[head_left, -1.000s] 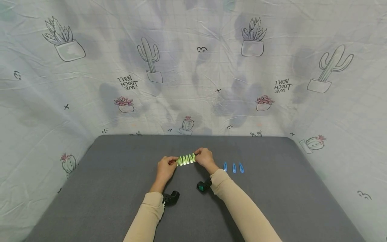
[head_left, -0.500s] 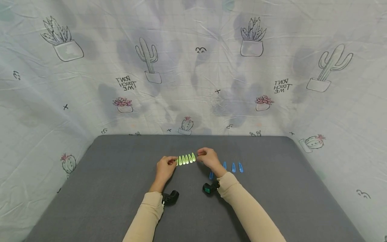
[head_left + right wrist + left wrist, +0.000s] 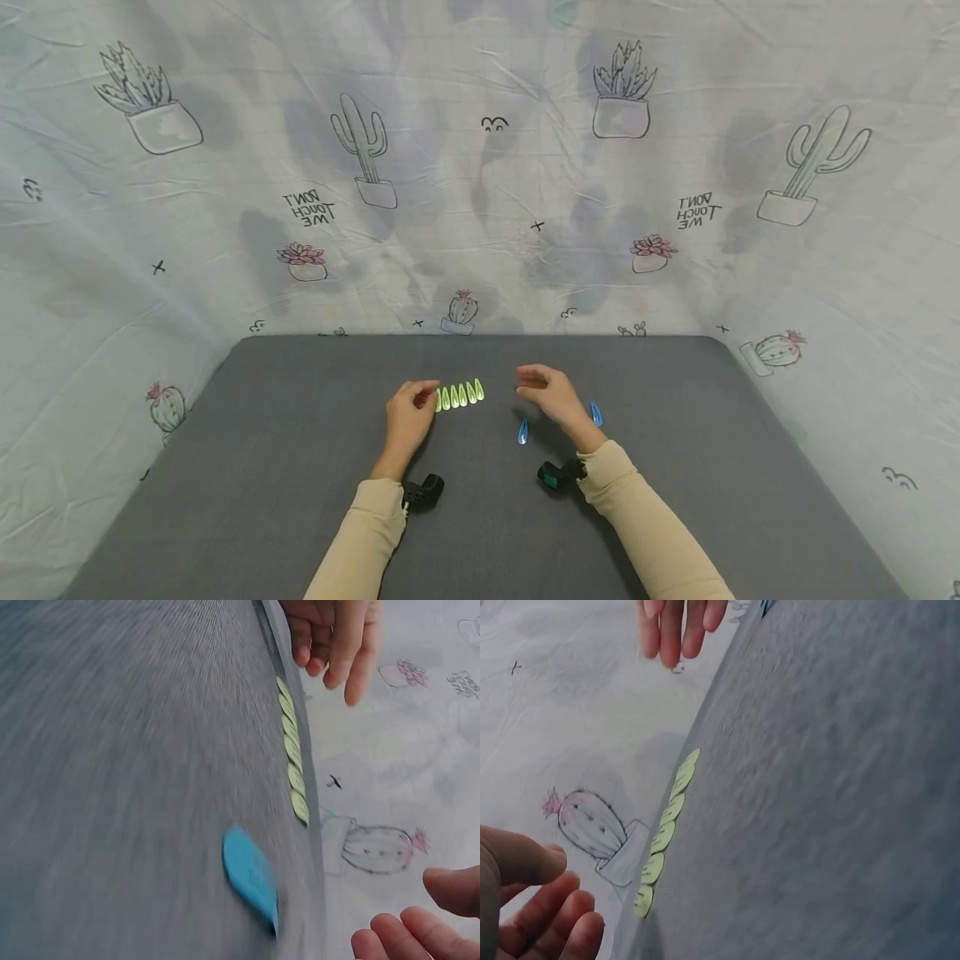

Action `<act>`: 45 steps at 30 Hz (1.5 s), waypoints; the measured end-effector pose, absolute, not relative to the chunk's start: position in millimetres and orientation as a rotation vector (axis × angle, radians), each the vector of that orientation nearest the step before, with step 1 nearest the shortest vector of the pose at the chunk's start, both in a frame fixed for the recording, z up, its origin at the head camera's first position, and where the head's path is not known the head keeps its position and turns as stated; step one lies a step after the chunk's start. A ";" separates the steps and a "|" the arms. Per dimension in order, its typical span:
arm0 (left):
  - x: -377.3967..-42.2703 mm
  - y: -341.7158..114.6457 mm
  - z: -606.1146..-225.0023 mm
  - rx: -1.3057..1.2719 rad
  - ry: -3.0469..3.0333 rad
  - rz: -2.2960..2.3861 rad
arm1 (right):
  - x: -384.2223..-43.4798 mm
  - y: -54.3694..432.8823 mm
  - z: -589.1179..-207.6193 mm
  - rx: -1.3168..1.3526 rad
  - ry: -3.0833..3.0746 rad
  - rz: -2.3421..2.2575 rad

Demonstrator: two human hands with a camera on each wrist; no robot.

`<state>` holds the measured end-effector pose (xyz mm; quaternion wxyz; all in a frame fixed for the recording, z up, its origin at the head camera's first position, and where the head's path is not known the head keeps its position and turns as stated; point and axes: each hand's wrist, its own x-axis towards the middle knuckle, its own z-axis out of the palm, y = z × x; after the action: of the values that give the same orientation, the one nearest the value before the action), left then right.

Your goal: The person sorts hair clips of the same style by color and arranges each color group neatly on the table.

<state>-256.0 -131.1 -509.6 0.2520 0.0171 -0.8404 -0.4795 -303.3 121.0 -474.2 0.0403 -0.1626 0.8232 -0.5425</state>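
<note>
Several yellow-green snap hair clips (image 3: 462, 396) lie side by side in a row near the table's middle. My left hand (image 3: 407, 417) is at the row's left end, and in the left wrist view its thumb and fingers (image 3: 547, 900) are apart with nothing between them. Over the table to the right of the row is my right hand (image 3: 553, 393), fingers loosely bent and holding nothing. A blue snap hair clip (image 3: 522, 432) lies below this hand, and another blue clip (image 3: 596, 414) lies to its right. The hand and wrist hide the other blue clips.
The grey table (image 3: 300, 517) ends at a white cloth backdrop (image 3: 480, 167) printed with cacti, which also runs along both sides. Each wrist carries a black camera (image 3: 424, 492).
My right hand has let go of the green row's right end and moved right over the blue clips, uncovering the nearest blue one. My left hand has eased slightly off the row's left end.
</note>
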 end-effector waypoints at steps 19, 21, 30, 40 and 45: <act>-233.8 -51.9 -497.7 -0.430 -2.579 -1.499 | -275.7 218.7 -474.5 -0.338 2.653 -1.669; -233.5 -44.9 -499.0 -0.456 -2.609 -1.493 | -273.2 225.6 -477.3 -0.341 2.658 -1.680; -237.1 -25.1 -505.6 -0.415 -2.639 -1.468 | -265.9 239.8 -493.9 -0.226 2.569 -1.806; -240.4 -15.2 -507.3 -0.326 -2.667 -1.340 | -273.4 230.1 -500.9 -0.142 2.863 -1.504; -242.1 -11.2 -505.0 -0.310 -2.688 -1.194 | -275.9 222.3 -501.9 -0.111 3.000 -1.384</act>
<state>-242.1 -11.2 -505.0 0.0920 -0.1043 -0.9050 -0.4020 -275.9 222.3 -501.9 -0.0821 -0.0334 0.9045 -0.4172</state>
